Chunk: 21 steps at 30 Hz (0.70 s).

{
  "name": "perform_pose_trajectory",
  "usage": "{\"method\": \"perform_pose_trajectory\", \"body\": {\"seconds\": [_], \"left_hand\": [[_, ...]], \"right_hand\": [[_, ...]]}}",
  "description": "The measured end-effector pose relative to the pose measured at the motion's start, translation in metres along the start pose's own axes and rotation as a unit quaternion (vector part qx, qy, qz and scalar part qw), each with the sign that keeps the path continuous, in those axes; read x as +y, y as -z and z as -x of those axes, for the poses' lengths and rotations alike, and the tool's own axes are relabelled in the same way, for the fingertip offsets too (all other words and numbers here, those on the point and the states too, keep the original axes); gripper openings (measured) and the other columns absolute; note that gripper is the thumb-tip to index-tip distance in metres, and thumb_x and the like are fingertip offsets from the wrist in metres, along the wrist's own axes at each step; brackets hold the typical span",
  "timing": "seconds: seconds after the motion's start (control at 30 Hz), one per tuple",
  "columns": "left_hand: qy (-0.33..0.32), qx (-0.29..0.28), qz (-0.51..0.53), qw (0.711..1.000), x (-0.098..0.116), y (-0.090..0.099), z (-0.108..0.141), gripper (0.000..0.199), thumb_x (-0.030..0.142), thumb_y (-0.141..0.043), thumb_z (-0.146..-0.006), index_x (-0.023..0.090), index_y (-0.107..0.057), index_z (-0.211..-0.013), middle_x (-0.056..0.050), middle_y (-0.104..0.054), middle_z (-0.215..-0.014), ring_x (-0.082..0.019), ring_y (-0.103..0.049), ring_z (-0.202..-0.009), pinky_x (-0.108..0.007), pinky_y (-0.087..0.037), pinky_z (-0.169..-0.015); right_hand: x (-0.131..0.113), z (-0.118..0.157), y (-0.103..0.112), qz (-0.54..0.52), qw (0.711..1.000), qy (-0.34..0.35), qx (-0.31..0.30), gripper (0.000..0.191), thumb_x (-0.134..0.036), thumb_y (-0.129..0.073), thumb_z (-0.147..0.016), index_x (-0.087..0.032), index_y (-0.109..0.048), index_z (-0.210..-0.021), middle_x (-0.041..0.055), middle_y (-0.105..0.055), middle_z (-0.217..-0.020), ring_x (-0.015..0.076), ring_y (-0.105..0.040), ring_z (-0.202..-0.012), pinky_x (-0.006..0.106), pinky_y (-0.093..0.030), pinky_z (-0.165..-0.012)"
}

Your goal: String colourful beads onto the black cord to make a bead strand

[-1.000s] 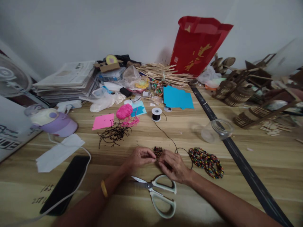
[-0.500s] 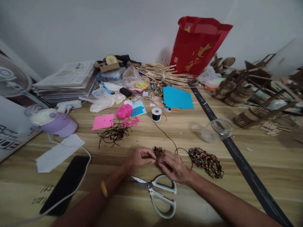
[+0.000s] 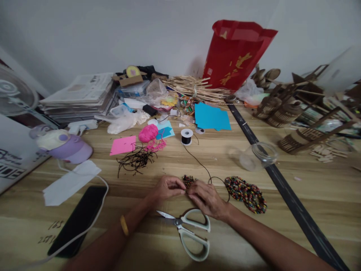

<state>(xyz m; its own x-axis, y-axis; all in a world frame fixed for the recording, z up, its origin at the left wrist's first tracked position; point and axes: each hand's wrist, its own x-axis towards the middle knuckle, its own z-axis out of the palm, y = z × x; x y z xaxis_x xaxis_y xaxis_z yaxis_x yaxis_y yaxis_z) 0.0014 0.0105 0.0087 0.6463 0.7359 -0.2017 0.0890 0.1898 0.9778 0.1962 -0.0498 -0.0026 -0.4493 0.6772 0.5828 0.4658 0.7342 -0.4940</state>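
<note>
My left hand is closed in a pinch, thumb and forefinger almost meeting the fingertips of my right hand. What sits in that pinch is too small to make out. My right hand is also closed, with a thin black cord running to it. The cord comes from a white spool and loops behind and beside the hand; its end is hidden. Small brown beads lie in a pile just beyond the fingertips. Below the hands rest scissors with pale handles, blades slightly apart.
Right of my hand lie multicoloured bead strings, with a clear plastic jar beyond. Black cord pieces and pink yarn are to the left. A phone and white cable lie near left. A red bag stands at the back.
</note>
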Motion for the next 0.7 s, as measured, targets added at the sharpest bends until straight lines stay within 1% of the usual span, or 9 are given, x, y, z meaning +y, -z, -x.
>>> {"method": "perform_pose_trajectory", "body": {"seconds": [0.2,0.47,0.7], "left_hand": [[-0.022,0.005,-0.012,1.0,-0.0002,0.0001,0.0008,0.026,0.032,-0.079,-0.06,0.011,-0.069,-0.072,-0.004,-0.067,-0.072,-0.012,-0.059,-0.068,-0.023,-0.045,-0.067],[-0.041,-0.001,-0.028,0.999,-0.0013,0.0007,0.0008,0.026,0.033,-0.077,-0.062,0.011,-0.069,-0.072,-0.004,-0.065,-0.071,-0.012,-0.058,-0.068,-0.023,-0.044,-0.066],[-0.034,-0.004,-0.013,0.999,-0.0016,0.0004,0.0012,0.025,0.032,-0.077,-0.061,0.011,-0.067,-0.071,-0.004,-0.065,-0.072,-0.012,-0.058,-0.068,-0.023,-0.044,-0.066]], "right_hand": [[-0.0003,-0.0006,0.0,0.003,1.0,-0.009,0.015,0.01,-0.016,-0.046,-0.092,-0.017,-0.055,-0.096,0.0074,-0.062,-0.082,0.017,-0.057,-0.075,0.027,-0.046,-0.062],[-0.0009,-0.0036,-0.0005,0.008,1.0,-0.013,0.026,0.008,-0.017,-0.048,-0.091,-0.018,-0.055,-0.09,0.006,-0.06,-0.075,0.0163,-0.056,-0.068,0.026,-0.046,-0.059],[-0.0023,-0.0047,0.0019,0.011,1.0,-0.012,0.008,0.009,-0.016,-0.047,-0.09,-0.017,-0.056,-0.089,0.006,-0.06,-0.075,0.0159,-0.054,-0.068,0.026,-0.045,-0.06]]}}
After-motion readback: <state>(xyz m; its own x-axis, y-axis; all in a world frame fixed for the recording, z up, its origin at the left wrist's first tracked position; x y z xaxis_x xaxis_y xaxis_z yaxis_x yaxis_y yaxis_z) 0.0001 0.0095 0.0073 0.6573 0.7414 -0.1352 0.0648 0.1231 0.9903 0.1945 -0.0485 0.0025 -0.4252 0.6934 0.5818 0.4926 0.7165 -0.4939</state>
